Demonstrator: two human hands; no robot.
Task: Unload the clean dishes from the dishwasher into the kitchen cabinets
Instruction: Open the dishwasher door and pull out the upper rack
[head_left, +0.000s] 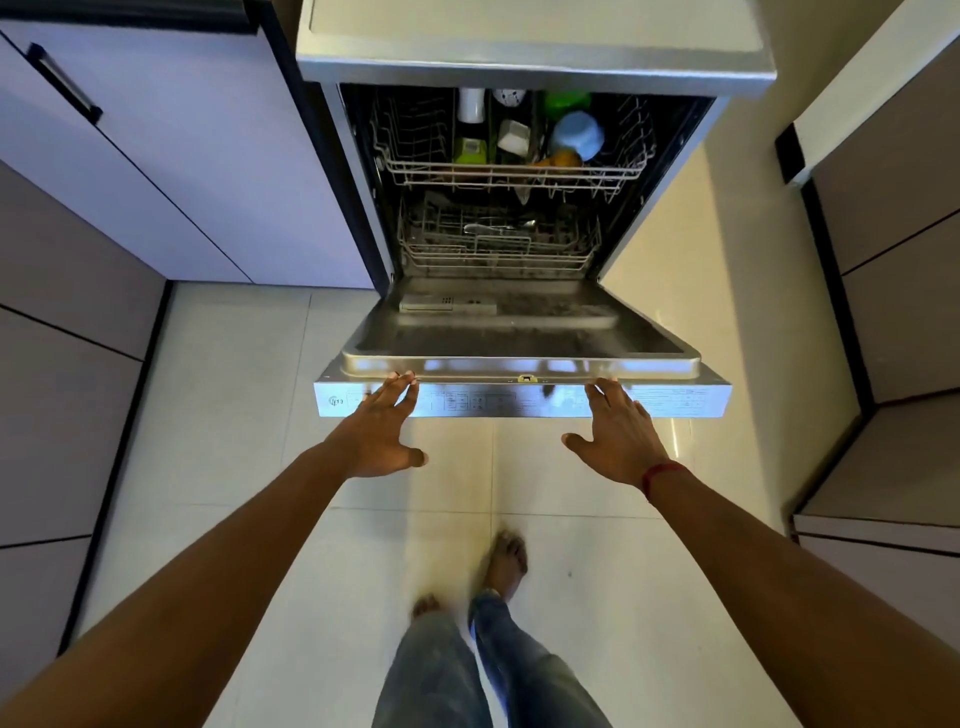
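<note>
The steel dishwasher door (519, 338) lies folded down in front of me. My left hand (382, 428) and my right hand (618, 434) both rest straight fingertips on its front control edge, thumbs spread, holding nothing. Inside, the upper rack (514, 176) carries a blue bowl (579, 134), a green cup (566, 101), a white cup (471, 104), a white square dish (514, 136), a yellow-green item (470, 149) and something orange (561, 158). The lower rack (498, 249) holds some metal cutlery (498, 227).
White lower cabinets with a black handle (62, 83) stand at the left, grey-brown cabinet fronts (904, 312) at the right. A countertop (535, 36) overhangs the dishwasher. My bare feet (504, 561) stand on the pale tiled floor below the door.
</note>
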